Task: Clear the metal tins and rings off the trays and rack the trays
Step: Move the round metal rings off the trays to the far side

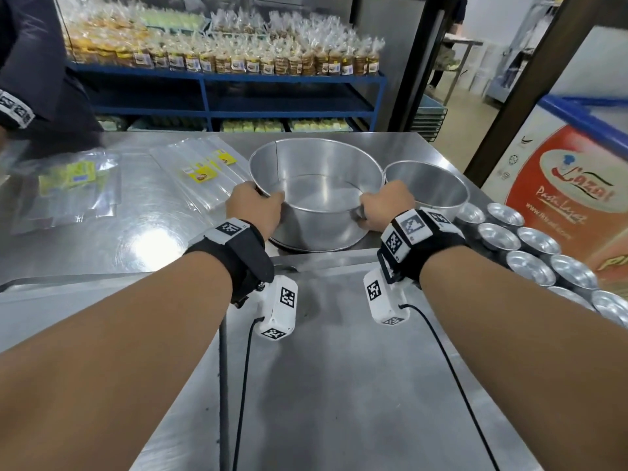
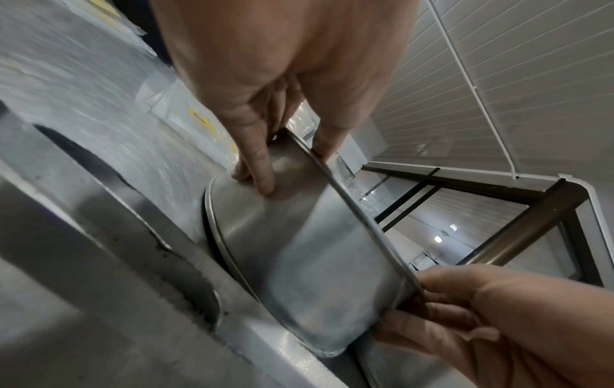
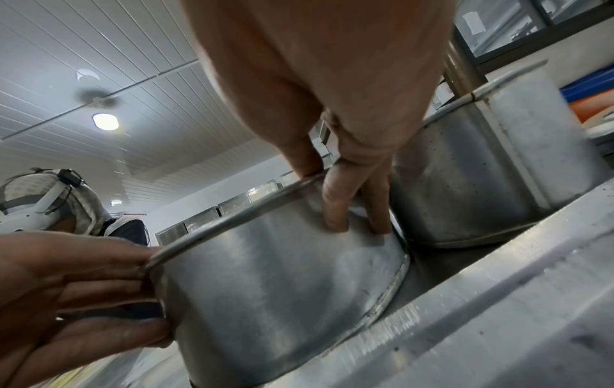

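A large round metal tin (image 1: 316, 198) stands on the steel table just past the far rim of a flat metal tray (image 1: 339, 385). My left hand (image 1: 255, 205) grips its left rim and my right hand (image 1: 384, 209) grips its right rim. The left wrist view shows my left hand (image 2: 292, 162) with the thumb inside the rim and the fingers on the tin's (image 2: 299, 249) outer wall. The right hand (image 3: 324, 197) holds the tin (image 3: 272, 288) the same way. A smaller round tin (image 1: 428, 188) stands close against its right side. Several small tins (image 1: 537, 243) sit in rows at the right.
Clear plastic bags with yellow labels (image 1: 200, 175) lie on the table to the left. Another person's dark sleeve (image 1: 34, 62) is at the far left. A blue shelf of packed biscuits (image 1: 221, 62) stands behind the table. A freezer with an orange sign (image 1: 571, 198) borders the right.
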Available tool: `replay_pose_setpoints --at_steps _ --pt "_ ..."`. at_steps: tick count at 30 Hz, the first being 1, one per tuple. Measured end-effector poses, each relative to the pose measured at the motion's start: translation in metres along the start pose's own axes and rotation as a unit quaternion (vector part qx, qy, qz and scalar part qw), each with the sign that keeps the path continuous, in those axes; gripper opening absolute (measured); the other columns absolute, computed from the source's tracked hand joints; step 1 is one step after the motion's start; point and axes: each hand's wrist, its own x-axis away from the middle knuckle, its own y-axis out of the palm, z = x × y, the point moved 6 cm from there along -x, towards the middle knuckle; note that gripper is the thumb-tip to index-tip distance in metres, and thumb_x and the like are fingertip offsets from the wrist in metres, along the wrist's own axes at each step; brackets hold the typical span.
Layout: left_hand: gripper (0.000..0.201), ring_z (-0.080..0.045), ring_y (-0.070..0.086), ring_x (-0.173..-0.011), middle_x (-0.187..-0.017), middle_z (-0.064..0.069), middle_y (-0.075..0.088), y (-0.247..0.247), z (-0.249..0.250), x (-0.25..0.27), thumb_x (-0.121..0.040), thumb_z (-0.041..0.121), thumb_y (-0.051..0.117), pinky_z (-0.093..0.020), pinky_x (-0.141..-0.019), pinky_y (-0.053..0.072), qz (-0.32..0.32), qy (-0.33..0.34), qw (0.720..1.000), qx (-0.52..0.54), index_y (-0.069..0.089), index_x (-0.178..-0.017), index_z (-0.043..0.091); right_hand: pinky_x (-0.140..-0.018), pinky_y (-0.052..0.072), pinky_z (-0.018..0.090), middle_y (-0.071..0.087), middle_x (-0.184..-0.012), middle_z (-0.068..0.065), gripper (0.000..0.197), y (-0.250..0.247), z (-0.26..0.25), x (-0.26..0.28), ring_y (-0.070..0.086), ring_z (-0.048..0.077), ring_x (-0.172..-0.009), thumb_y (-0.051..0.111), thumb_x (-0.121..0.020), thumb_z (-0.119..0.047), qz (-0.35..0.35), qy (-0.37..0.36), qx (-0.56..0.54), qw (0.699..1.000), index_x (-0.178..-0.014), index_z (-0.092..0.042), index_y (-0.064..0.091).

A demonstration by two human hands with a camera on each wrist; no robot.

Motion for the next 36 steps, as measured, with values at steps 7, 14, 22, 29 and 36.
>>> replay_pose_setpoints --at_steps 7,14,22,29,36 --pt "0.036 -0.035 0.070 -0.079 -0.060 0.004 0.062 0.006 -0.006 0.006 -0.064 0.045 0.065 -0.049 -0.076 0.061 -0.004 0.007 1.000 0.005 0.066 -0.079 0.013 -0.073 0.035 0.027 0.049 -0.093 0.009 0.026 0.006 0.005 -0.001 0.043 0.022 -0.084 0.056 -0.092 -0.023 0.008 0.000 0.047 0.999 -0.070 -0.015 0.044" --pt "0.025 -0.026 0.047 -0.063 -0.053 -0.005 0.050 -0.003 0.016 0.037 -0.073 0.019 0.075 -0.035 -0.066 0.047 -0.073 -0.030 0.995 -0.066 0.058 -0.055 0.016 -0.074 0.041 0.027 0.051 -0.093 0.008 0.011 -0.004 -0.001 0.031 0.046 0.021 -0.083 0.060 -0.087 -0.023 -0.032 0.012 0.032 0.999 -0.084 -0.015 0.052" --pt "0.031 -0.024 0.054 -0.081 -0.088 -0.004 0.055 -0.039 0.035 0.126 -0.081 0.040 0.076 -0.030 -0.079 0.048 -0.182 -0.038 0.937 -0.296 0.055 -0.070 0.019 -0.066 0.038 0.026 0.059 -0.085 0.010 0.015 -0.009 -0.012 0.137 0.055 0.027 -0.081 0.067 -0.081 -0.020 -0.110 -0.022 0.047 0.993 -0.082 -0.006 0.061" --pt "0.028 -0.026 0.059 -0.105 -0.113 -0.010 0.064 -0.102 0.056 0.239 -0.088 0.030 0.068 -0.024 -0.085 0.044 -0.190 -0.035 0.902 -0.386 0.069 -0.108 0.010 -0.064 0.034 0.025 0.043 -0.062 0.006 0.036 -0.034 -0.025 0.261 0.047 0.025 -0.073 0.064 -0.082 -0.015 -0.157 -0.074 0.074 0.982 -0.056 -0.013 0.039" --pt "0.047 -0.024 0.057 -0.122 -0.135 -0.006 0.060 -0.177 0.054 0.366 -0.093 0.032 0.066 -0.028 -0.094 0.046 -0.193 -0.079 0.885 -0.417 0.059 -0.135 0.013 -0.047 0.031 0.023 0.038 -0.057 0.004 0.038 -0.059 -0.019 0.395 0.045 0.026 -0.067 0.063 -0.082 -0.012 -0.200 -0.095 0.102 0.970 -0.055 -0.012 0.036"
